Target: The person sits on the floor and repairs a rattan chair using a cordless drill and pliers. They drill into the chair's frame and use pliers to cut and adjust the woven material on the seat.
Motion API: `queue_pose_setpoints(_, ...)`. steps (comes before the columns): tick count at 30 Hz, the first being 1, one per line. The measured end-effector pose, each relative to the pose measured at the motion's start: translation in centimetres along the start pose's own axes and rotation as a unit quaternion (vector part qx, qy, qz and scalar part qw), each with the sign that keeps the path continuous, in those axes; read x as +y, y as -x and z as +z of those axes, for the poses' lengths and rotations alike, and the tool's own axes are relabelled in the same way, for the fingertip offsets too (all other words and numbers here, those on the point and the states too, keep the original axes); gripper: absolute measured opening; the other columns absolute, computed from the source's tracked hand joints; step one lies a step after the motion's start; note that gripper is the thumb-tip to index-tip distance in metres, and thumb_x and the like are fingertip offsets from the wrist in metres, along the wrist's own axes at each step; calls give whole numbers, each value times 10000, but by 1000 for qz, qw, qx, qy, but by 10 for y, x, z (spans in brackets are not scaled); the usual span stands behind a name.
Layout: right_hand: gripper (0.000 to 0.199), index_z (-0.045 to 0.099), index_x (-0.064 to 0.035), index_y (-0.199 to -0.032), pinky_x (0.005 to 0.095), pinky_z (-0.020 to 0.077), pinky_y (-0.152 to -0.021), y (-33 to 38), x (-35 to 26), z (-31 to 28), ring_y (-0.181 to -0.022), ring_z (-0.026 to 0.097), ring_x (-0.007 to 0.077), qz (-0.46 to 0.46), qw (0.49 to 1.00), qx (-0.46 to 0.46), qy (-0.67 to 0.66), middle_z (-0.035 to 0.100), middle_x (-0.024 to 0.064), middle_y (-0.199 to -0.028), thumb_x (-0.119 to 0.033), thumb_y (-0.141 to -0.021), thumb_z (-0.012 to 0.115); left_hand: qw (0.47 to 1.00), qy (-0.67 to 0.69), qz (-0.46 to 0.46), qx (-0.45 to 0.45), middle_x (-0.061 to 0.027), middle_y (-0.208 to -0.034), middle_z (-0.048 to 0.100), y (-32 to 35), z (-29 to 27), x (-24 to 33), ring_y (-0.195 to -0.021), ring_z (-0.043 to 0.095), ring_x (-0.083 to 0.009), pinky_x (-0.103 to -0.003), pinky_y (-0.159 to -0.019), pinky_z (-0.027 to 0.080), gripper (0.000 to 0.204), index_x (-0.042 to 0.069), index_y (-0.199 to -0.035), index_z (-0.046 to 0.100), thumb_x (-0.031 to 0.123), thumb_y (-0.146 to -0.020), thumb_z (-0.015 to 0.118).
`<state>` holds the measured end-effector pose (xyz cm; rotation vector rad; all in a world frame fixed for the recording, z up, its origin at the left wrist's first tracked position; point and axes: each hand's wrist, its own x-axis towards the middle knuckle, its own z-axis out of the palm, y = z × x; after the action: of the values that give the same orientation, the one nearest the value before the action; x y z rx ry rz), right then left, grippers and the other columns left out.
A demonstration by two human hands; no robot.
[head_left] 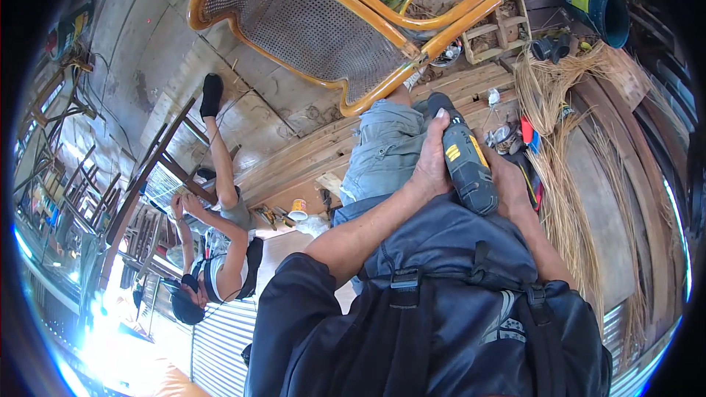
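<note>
Black power tool [471, 170] (yellow-marked), both hands [434, 163] curled around it

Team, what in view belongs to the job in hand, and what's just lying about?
Job in hand:
dark power tool, gripped by the left hand, right hand at its side
maybe the cane-panelled frame, though neither hand touches it

Apparently just lying about:
dark bucket
orange-and-white tub
loose pale strips
</note>
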<state>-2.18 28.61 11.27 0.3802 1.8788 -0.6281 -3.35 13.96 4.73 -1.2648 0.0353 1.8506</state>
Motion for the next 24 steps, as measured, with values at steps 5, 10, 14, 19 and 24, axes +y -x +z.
queue_pose_setpoints(5, 658, 334, -171, -1456, 452, 484, -818, -4, -9, -6, -969, 616, 399, -24, 999, 15, -22, 629, 249, -1062, -184, -847, 584, 1000, 12, -6, 5, -129, -812, 633, -3, 2, 5, -680, 640, -239, -364, -645, 561, 720, -21, -964, 595, 674, -831, 468)
queue_pose_setpoints(10, 665, 342, -159, -1452, 446, 488, -810, -13, 4, 2, -966, 617, 401, -18, 997, 7, -69, 629, 249, -1064, -210, -843, 605, 999, 25, -15, 12, -136, -807, 635, -3, 7, 12, -686, 644, -245, -368, -656, 563, 700, -25, -972, 591, 653, -835, 483)
queue_pose_setpoints(14, 668, 353, -153, -1446, 442, 489, -813, -12, -14, -10, -972, 616, 397, -5, 999, -2, -39, 626, 251, -1075, -219, -836, 617, 999, 17, -12, 33, -142, -809, 637, -4, 7, 15, -692, 647, -249, -374, -667, 566, 672, -20, -978, 582, 631, -840, 492)
queue_pose_setpoints(19, 676, 354, -157, -1446, 443, 492, -799, -10, -17, -14, -948, 625, 395, -22, 999, 13, -43, 635, 253, -1035, -210, -829, 625, 999, 6, -2, 51, -145, -810, 637, -4, 11, 17, -697, 649, -260, -388, -675, 567, 661, -16, -982, 575, 625, -837, 499)
queue_pose_setpoints(24, 657, 373, -168, -1436, 447, 488, -805, -17, -15, -15, -956, 624, 391, 5, 1000, -13, -27, 631, 259, -1037, -175, -823, 609, 997, 35, -5, 64, -147, -804, 640, -6, 11, 17, -684, 653, -263, -392, -656, 570, 677, -15, -980, 579, 639, -824, 506)
